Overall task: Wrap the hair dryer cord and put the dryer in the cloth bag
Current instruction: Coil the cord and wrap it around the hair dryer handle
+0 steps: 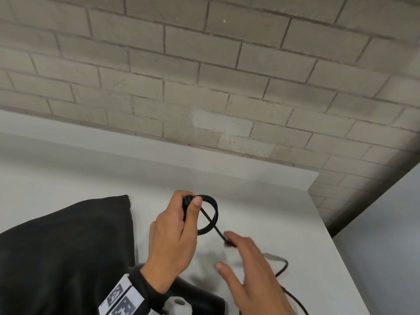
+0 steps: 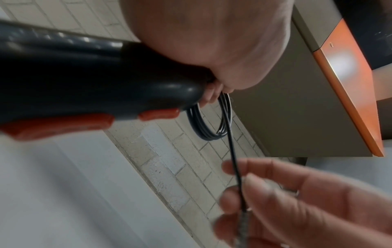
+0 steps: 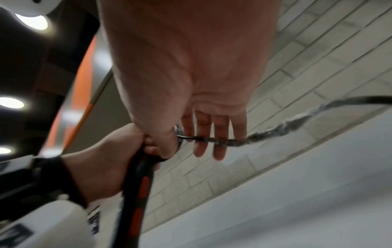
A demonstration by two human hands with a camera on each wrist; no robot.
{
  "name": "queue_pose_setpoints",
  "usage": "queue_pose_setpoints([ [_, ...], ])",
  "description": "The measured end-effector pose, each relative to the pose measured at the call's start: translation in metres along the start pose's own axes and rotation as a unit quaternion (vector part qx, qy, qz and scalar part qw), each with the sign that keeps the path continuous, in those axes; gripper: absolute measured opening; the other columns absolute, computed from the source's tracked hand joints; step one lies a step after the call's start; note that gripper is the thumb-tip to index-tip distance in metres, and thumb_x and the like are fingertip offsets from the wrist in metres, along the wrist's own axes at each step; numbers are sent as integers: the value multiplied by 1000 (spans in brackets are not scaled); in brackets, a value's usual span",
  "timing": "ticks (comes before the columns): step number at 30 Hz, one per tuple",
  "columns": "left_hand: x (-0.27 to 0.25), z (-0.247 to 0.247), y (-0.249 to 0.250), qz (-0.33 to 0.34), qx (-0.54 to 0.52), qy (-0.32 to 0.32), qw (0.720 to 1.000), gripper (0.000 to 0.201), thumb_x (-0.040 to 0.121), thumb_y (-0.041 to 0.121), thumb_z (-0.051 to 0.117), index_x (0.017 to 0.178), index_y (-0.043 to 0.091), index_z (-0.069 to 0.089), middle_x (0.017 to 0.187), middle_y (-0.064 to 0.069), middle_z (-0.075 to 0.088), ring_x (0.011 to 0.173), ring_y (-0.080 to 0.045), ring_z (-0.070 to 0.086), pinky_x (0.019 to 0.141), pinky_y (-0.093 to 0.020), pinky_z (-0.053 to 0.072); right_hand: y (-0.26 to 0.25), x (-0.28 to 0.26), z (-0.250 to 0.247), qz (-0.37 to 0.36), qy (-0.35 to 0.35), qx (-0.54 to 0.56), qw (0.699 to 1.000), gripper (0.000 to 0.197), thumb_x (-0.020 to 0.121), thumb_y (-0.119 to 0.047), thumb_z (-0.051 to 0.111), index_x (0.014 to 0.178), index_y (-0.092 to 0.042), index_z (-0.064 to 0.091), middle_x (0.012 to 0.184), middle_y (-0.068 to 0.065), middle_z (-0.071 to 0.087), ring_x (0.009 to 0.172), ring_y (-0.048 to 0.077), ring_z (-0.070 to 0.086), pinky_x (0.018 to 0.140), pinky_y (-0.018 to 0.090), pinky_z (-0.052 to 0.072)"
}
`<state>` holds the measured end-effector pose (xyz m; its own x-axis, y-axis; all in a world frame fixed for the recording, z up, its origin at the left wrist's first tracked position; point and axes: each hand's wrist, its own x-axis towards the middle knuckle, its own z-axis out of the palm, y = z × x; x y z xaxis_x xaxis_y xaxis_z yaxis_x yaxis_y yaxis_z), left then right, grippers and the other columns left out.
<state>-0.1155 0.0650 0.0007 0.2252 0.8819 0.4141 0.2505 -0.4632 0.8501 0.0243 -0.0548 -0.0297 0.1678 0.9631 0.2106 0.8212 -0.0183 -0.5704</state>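
Observation:
My left hand (image 1: 181,214) grips the end of the black hair dryer's handle (image 2: 84,80), which has red buttons, and holds several loops of black cord (image 1: 216,214) against it. The dryer's dark body (image 1: 204,298) shows at the bottom edge of the head view. From the coil, a cord strand (image 2: 234,161) runs down across the straight fingers of my blurred right hand (image 1: 241,253), with the thumb spread apart. Loose cord (image 1: 283,267) trails behind that hand on the white table (image 1: 272,201). The black cloth bag (image 1: 68,246) lies at the left.
A pale brick wall (image 1: 204,76) rises behind the table. The table's right edge (image 1: 327,235) drops off just beyond my right hand. An orange-edged panel (image 2: 347,87) shows in the left wrist view.

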Motion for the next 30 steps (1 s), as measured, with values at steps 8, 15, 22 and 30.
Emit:
queue_pose_setpoints([
  [8, 2, 0, 1, 12, 30, 8, 999, 32, 96, 60, 30, 99, 37, 52, 68, 9, 60, 59, -12, 58, 51, -33, 46, -55, 10, -31, -196, 170, -65, 964, 19, 98, -33, 46, 109, -24, 59, 85, -8, 41, 59, 8, 42, 49, 23, 39],
  [15, 0, -6, 3, 59, 11, -27, 998, 35, 95, 63, 25, 95, 38, 49, 69, 7, 58, 56, -17, 55, 54, -44, 49, -75, 47, -68, -182, 114, 75, 974, 11, 97, -19, 57, 102, -22, 67, 84, -12, 49, 70, 1, 49, 65, 5, 35],
  [22, -10, -13, 8, 102, -28, -37, 994, 52, 92, 75, 16, 92, 35, 49, 61, 9, 49, 49, -11, 43, 49, -21, 35, -87, 89, -74, -135, 72, 108, 982, 12, 96, -25, 58, 90, -26, 69, 76, -12, 53, 72, 7, 53, 66, 8, 37],
  [30, -14, -15, 8, 117, -18, -34, 992, 33, 96, 62, 36, 90, 33, 50, 58, 6, 46, 48, -9, 41, 49, -16, 32, -68, 99, -50, -27, 62, 216, 974, 14, 94, -25, 61, 87, -28, 73, 85, -7, 71, 78, 9, 64, 74, 24, 52],
])
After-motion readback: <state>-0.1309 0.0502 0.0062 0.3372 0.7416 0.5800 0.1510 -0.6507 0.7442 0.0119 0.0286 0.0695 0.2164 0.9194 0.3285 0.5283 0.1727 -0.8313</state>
